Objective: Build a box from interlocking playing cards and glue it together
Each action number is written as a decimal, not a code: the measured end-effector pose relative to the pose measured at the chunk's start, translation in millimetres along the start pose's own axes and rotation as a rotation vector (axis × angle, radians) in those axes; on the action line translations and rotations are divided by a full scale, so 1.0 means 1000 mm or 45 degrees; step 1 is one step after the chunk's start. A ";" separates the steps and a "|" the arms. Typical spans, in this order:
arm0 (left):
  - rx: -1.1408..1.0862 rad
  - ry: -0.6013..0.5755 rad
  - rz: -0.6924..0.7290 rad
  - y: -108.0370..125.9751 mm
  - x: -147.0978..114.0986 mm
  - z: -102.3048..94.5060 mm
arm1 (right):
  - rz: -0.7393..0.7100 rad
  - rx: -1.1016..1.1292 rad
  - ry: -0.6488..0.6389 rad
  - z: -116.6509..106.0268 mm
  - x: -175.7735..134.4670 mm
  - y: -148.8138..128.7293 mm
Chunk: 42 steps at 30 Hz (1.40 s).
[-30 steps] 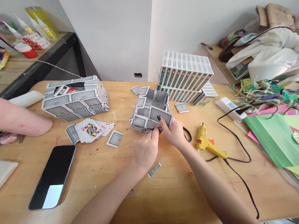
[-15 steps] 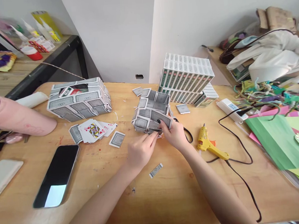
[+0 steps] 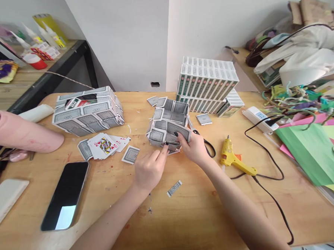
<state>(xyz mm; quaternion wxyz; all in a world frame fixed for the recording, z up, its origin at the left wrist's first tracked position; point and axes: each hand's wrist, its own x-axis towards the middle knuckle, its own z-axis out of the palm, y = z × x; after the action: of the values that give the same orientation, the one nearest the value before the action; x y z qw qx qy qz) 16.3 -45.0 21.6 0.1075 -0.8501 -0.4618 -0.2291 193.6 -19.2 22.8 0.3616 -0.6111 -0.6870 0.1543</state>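
Centre frame: the small card box [image 3: 158, 136] is gripped at its near right side by the right hand [image 3: 194, 149]!
A front card is pressed under the right thumb, the other fingers being largely hidden; the near lower edge is touched by the left hand [image 3: 149, 168], though whether anything is pinched there cannot be told. Just right, scissors [image 3: 213, 148] are partly blocked from view; farther right, a yellow glue gun [image 3: 233, 159] is laid down. Behind, stacked card packs [image 3: 206, 82] are piled. At left, loose cards [image 3: 103, 145] are fanned above a phone [image 3: 62, 190]. A larger card-covered box [image 3: 85, 120] is filled with red and green-and-white items; the small one is left open-topped.
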 end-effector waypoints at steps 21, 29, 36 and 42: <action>-0.016 -0.267 0.017 0.001 0.021 0.001 | -0.327 -0.264 -0.284 -0.013 0.008 -0.004; -0.168 -0.254 -0.067 0.002 0.020 0.003 | -0.236 -0.115 -0.357 -0.018 0.009 -0.002; -0.317 -0.233 -0.181 0.016 0.017 0.008 | -0.066 0.164 -0.401 -0.027 0.010 -0.002; -0.310 0.029 -0.238 0.020 0.012 0.026 | -0.130 0.074 -0.153 -0.056 0.009 -0.017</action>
<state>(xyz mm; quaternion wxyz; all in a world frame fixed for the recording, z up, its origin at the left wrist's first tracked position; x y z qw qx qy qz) 46.4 -37.2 5.3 -0.0130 -0.8075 -0.5065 -0.3019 219.6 -26.8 75.4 0.3447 -0.5541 -0.7330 0.1918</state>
